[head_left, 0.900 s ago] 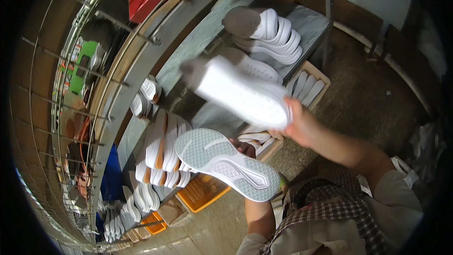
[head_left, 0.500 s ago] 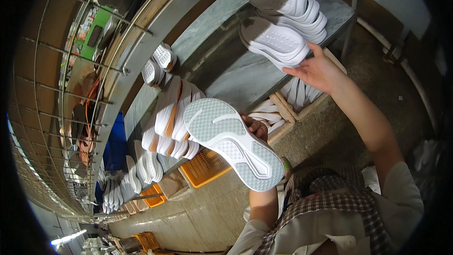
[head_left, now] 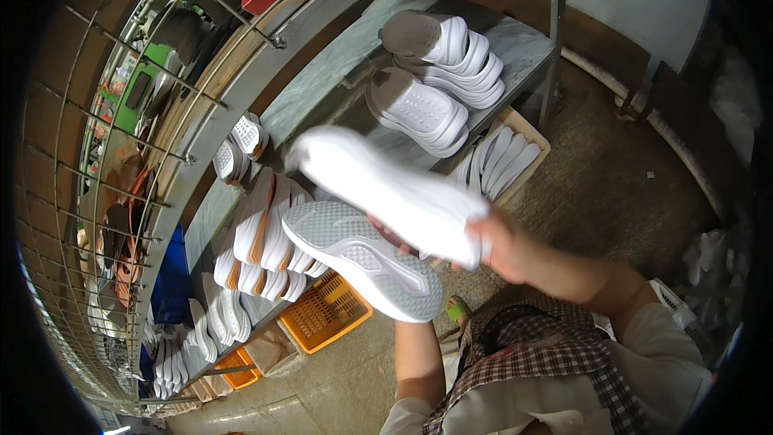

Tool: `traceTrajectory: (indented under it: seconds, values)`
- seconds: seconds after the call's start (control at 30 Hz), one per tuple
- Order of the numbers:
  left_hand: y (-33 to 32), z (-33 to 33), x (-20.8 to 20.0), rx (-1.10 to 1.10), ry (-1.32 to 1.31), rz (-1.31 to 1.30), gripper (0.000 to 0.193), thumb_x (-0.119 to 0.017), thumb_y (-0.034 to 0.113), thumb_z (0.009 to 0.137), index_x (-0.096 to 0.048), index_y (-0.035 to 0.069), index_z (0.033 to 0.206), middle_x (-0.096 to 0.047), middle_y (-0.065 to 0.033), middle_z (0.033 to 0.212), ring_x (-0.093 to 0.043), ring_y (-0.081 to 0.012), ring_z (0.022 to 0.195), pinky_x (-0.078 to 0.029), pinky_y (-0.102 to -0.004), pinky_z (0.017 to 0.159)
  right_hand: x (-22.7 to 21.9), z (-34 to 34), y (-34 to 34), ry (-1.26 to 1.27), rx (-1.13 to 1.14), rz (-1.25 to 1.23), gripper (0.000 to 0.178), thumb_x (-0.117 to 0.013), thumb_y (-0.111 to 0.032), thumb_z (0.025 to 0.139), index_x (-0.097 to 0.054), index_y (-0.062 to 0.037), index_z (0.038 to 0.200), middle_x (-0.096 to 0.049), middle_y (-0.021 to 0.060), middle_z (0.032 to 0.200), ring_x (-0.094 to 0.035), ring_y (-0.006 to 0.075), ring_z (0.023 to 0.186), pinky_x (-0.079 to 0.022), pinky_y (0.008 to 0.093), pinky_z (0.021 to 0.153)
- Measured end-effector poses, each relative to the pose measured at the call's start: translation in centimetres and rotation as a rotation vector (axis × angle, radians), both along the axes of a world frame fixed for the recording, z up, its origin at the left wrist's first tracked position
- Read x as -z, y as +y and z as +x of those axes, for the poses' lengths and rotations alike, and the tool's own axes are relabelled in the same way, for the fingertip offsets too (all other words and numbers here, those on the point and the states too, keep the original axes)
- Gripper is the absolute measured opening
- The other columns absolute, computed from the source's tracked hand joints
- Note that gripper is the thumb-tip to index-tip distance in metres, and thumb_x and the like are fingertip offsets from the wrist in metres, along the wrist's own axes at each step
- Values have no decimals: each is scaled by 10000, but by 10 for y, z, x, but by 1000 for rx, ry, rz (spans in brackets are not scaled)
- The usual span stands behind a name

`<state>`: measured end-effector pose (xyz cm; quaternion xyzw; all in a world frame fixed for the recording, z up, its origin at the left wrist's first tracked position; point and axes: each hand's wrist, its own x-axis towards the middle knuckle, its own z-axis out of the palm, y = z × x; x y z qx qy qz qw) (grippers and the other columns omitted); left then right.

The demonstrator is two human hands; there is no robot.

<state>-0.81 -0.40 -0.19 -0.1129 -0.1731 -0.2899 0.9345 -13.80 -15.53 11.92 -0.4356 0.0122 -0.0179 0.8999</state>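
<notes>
My left hand (head_left: 391, 234) is closed on a white shoe sole (head_left: 362, 262), whose grey textured tread faces up; most of that hand is hidden behind the soles. In my right hand (head_left: 501, 246) is a second white sole (head_left: 394, 193), gripped by one end and smeared by motion. It passes over the upper edge of the treaded sole; I cannot tell whether the two touch. Beyond them, stacked white soles (head_left: 431, 117) with dimpled insides rest on the grey shelf (head_left: 322, 101). More white soles with tan-brown bands (head_left: 262, 229) are piled left of my hands.
An orange plastic crate (head_left: 326, 314) and a pale box of white pieces (head_left: 503, 157) stand below the shelf. A wire mesh (head_left: 97, 153) rises along the left, with a metal post (head_left: 555, 40) at the far right end. A pipe (head_left: 636, 101) runs by the floor.
My right hand has come away from the stacked soles with one white sole, moving down and left toward my left hand. The treaded sole has shifted slightly left and turned. The view has shifted too.
</notes>
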Motion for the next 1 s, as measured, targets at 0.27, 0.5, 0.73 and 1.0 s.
traceTrajectory:
  seconds: [0.27, 0.5, 0.73, 1.0]
  values:
    - [14, -2, -29, 111, 31, -83, 783, -689, 298, 794, -268, -15, 1376, -498, -93, 968, -529, -152, 837, -552, -294, 616, -46, 120, -92, 357, 232, -5, 717, -459, -608, 836, -319, -141, 1363, -462, 159, 1293, -632, 320, 890, -505, 312, 534]
    - [16, 5, -33, 167, -107, -131, 896, -727, 309, 748, -222, -56, 1392, -526, -118, 966, -540, -159, 821, -563, -264, 560, -25, 138, -123, 430, 240, -410, 710, -442, -609, 857, -422, -41, 1281, -460, 230, 1265, -656, 269, 699, -502, 291, 483]
    - [12, 2, -36, 192, -41, -89, 875, -723, 287, 750, -230, -20, 1405, -516, -124, 1017, -534, -162, 844, -556, -285, 554, -25, 128, -118, 282, 518, -1116, 594, -476, -500, 900, -526, 41, 1138, -622, 142, 728, -568, 188, 441, -477, 300, 434]
    - [-13, 48, -102, 214, 46, 354, 487, -693, 186, 793, -458, 22, 1186, -545, -156, 1038, -561, -368, 995, -510, -425, 878, 11, 102, -124, -32, 651, -1092, 410, -552, -281, 909, -504, -7, 1210, -597, 147, 975, -599, 161, 722, -491, 271, 634]
